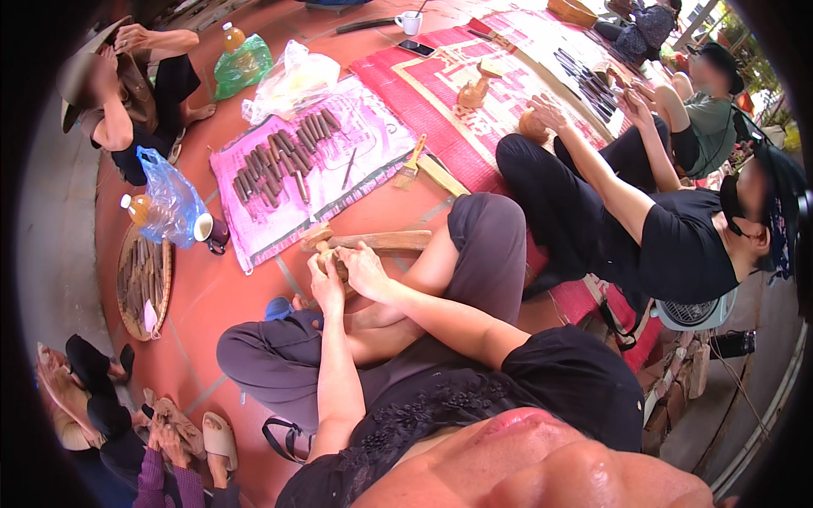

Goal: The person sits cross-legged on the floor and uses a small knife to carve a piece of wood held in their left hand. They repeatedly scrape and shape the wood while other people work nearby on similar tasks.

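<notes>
The person's left forearm (335, 372), bare below a black sleeve, runs nearly straight ahead, while the equally bare right forearm (453, 320) slants leftward over the lap, so that the hands come together just short of the near edge of the pink sheet (326, 190). The left hand (326, 285) points away from the body, its fingers curled in a grip; close beside it, the right hand (364, 273) is turned back uppermost, wrist almost straight, fingers bent.
</notes>
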Demonstrator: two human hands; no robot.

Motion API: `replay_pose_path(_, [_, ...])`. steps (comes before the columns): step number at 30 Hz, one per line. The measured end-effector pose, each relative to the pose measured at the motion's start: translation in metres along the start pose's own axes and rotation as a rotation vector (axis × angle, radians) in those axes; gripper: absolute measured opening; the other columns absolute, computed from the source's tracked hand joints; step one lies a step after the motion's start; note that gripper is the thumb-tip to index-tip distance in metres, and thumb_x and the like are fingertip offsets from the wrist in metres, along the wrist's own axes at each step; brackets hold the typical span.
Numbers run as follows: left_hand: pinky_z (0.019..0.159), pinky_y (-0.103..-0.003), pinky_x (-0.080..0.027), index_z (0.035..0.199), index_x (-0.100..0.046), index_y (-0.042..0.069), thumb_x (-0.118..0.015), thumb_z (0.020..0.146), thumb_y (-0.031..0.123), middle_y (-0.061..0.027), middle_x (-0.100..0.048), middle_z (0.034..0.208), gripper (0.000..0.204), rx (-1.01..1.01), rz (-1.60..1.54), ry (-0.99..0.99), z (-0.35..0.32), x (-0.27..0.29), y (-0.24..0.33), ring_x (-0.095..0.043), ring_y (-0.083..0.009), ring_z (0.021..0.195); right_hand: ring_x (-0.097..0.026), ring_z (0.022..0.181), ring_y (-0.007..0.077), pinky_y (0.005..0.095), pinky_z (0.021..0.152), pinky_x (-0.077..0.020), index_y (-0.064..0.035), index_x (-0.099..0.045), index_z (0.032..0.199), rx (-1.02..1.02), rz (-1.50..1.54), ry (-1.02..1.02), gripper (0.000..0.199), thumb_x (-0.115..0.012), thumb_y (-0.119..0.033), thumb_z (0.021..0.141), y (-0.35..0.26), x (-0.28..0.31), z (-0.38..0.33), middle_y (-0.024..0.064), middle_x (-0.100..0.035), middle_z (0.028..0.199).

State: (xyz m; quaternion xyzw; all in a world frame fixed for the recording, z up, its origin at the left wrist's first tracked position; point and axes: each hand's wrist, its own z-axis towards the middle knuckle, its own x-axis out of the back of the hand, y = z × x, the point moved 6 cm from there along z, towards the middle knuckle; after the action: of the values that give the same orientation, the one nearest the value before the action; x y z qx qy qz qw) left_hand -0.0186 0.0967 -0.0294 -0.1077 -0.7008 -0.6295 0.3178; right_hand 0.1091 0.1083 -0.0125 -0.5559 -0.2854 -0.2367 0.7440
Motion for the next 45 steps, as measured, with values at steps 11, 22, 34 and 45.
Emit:
replay_pose_path(11, [0.085,-0.055,-0.049,0.130,-0.049,0.015,-0.051,0.100,0.043,-0.0280,-0.068,0.105,0.041,0.068,-0.019,0.015,0.003,0.000,-0.011,-0.064,-0.0487,0.102,-0.061,0.089,0.0398,0.0474,0.086,-0.0505,-0.0008,-0.066,0.114,0.041,-0.036,-0.060,0.035,-0.050,-0.001,0.083,-0.011,0.002,-0.010,0.0202,-0.070,0.103])
replay_pose_path(22, [0.083,-0.058,-0.049,0.125,-0.045,0.013,-0.052,0.099,0.039,-0.0283,-0.068,0.098,0.038,0.099,-0.051,0.020,0.000,0.001,-0.020,-0.065,-0.0493,0.095,-0.063,0.090,0.0444,0.0505,0.080,-0.0519,0.0038,-0.065,0.117,0.095,-0.132,-0.122,0.031,-0.052,0.000,0.089,-0.022,0.004,-0.018,0.0295,-0.066,0.091])
replay_pose_path(34, [0.078,-0.059,-0.050,0.117,-0.043,0.010,-0.050,0.099,0.039,-0.0263,-0.069,0.088,0.035,0.086,-0.095,0.057,-0.003,-0.001,-0.026,-0.067,-0.0466,0.085,-0.062,0.095,0.0456,0.0491,0.090,-0.0491,0.0065,-0.064,0.120,0.097,-0.163,-0.170,0.032,-0.051,-0.003,0.092,-0.026,-0.001,-0.020,0.0287,-0.069,0.099])
replay_pose_path(45, [0.082,-0.057,-0.049,0.125,-0.044,0.012,-0.052,0.099,0.041,-0.0276,-0.068,0.098,0.039,0.105,-0.083,0.040,-0.004,0.001,-0.027,-0.065,-0.0481,0.095,-0.062,0.089,0.0433,0.0494,0.083,-0.0509,0.0042,-0.065,0.121,0.129,-0.172,-0.130,0.036,-0.052,0.001,0.087,-0.021,-0.007,-0.010,0.0284,-0.066,0.094])
